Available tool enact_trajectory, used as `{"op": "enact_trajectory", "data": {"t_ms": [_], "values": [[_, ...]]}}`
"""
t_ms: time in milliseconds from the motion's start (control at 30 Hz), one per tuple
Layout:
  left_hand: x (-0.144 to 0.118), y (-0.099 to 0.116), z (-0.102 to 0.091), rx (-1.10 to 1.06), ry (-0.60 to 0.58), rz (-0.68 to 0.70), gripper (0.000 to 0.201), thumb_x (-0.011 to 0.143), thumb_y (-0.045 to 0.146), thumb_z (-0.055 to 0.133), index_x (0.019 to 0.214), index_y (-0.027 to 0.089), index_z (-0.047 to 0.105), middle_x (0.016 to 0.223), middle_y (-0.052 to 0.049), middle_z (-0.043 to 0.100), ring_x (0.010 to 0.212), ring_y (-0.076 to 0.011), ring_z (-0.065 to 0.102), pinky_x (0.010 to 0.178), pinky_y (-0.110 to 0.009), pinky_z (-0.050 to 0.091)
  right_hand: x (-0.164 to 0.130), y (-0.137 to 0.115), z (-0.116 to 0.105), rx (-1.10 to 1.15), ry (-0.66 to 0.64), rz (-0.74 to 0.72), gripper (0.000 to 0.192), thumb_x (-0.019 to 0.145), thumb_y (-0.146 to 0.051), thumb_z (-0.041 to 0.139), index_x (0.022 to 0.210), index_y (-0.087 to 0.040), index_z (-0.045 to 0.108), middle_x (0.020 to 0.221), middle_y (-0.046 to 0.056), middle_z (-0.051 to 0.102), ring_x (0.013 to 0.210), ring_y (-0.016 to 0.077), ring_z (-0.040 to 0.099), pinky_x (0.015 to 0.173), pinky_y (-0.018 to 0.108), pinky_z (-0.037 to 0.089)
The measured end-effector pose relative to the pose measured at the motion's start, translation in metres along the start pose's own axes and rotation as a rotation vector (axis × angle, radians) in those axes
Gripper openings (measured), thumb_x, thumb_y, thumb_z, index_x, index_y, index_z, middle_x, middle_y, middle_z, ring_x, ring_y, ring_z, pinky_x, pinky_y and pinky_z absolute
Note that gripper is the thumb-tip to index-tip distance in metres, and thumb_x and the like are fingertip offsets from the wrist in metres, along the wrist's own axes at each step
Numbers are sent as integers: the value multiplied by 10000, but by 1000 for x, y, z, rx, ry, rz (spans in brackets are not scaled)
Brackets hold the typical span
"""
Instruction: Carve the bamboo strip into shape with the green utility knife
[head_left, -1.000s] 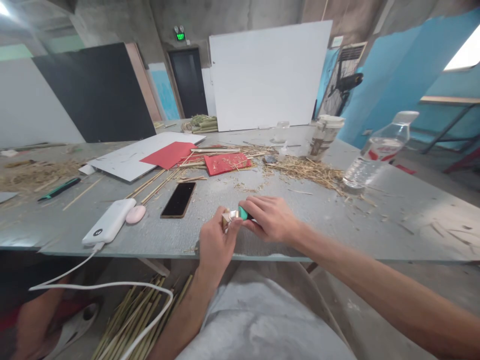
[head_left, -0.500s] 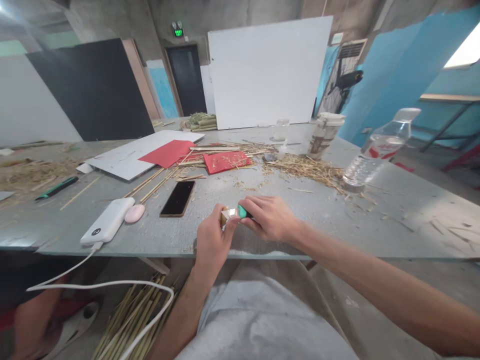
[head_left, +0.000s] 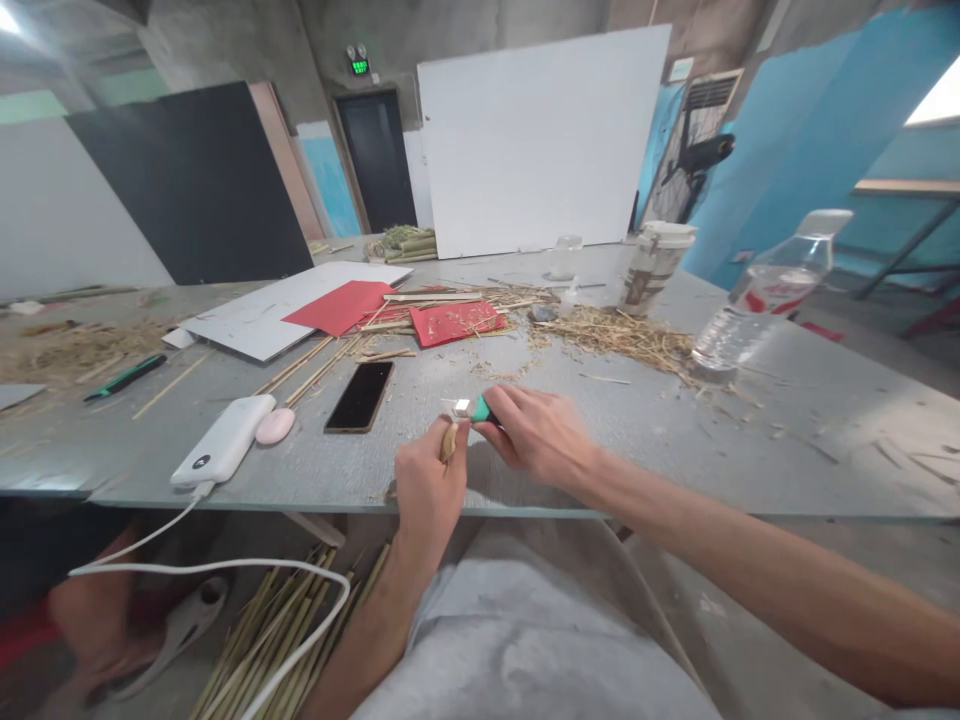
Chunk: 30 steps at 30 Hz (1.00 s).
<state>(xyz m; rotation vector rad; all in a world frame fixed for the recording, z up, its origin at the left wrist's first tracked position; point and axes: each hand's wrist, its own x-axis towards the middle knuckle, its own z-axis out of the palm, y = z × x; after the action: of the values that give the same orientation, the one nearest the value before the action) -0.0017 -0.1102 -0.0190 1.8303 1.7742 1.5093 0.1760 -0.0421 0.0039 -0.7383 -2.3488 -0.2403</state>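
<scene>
My left hand [head_left: 426,487] is closed around a short tan stalk piece [head_left: 448,441] at the near edge of the grey table [head_left: 750,440]. My right hand [head_left: 536,432] grips a green-handled utility knife [head_left: 472,408]. Its metal blade end points left, just above the stalk's top. The two hands are close together, almost touching. A black phone [head_left: 360,395] lies just beyond my left hand.
A white power bank [head_left: 223,452] with a cable and a pink oval object [head_left: 274,426] sit to the left. Red paper [head_left: 454,322], long stalks and loose straw [head_left: 622,335] lie farther back. A plastic bottle [head_left: 765,297] and a cup [head_left: 655,262] stand right. Stalk bundles [head_left: 285,630] lie on the floor.
The knife has come off the stalk's end and risen slightly. My left hand has dropped a little toward the table edge, so the stalk now stands free below the blade.
</scene>
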Motion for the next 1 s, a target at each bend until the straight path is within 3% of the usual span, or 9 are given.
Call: {"op": "enact_trajectory", "data": {"t_ms": [167,300,567,800,1000], "values": [[3,-2,0,-24,-24,-10,540,1009,640,541,707,233,354,624,81,292,605,-125,284,604,-270,265,-2,5,1,33,0,18,455,1162,-543,281,986,-214,540,848,46,669,664,169,515,577,309,253],[4,-3,0,-34,-53,-26,581,943,709,598,720,237,342,637,88,266,598,-120,276,600,-272,248,-4,10,0,78,-27,-48,499,1155,-580,240,978,-219,536,826,35,654,648,164,504,573,312,258],[1,-4,-1,-56,-111,-27,626,902,860,528,817,248,425,612,96,292,547,-126,316,559,-260,242,-4,10,-1,122,-69,-166,458,1146,-543,294,962,-213,554,791,23,616,640,163,470,607,323,275],[-3,-8,0,-18,-83,32,657,983,852,397,882,219,539,617,76,380,556,-137,372,589,-266,277,-5,10,-2,115,-68,-155,458,1150,-545,292,967,-217,553,800,18,615,648,161,461,609,324,269],[-3,-7,0,5,-80,50,671,1018,809,393,966,188,641,590,65,453,544,-148,441,590,-264,308,-4,8,-3,94,-45,-156,513,1156,-574,251,959,-214,558,794,21,616,651,160,461,601,322,281]]}}
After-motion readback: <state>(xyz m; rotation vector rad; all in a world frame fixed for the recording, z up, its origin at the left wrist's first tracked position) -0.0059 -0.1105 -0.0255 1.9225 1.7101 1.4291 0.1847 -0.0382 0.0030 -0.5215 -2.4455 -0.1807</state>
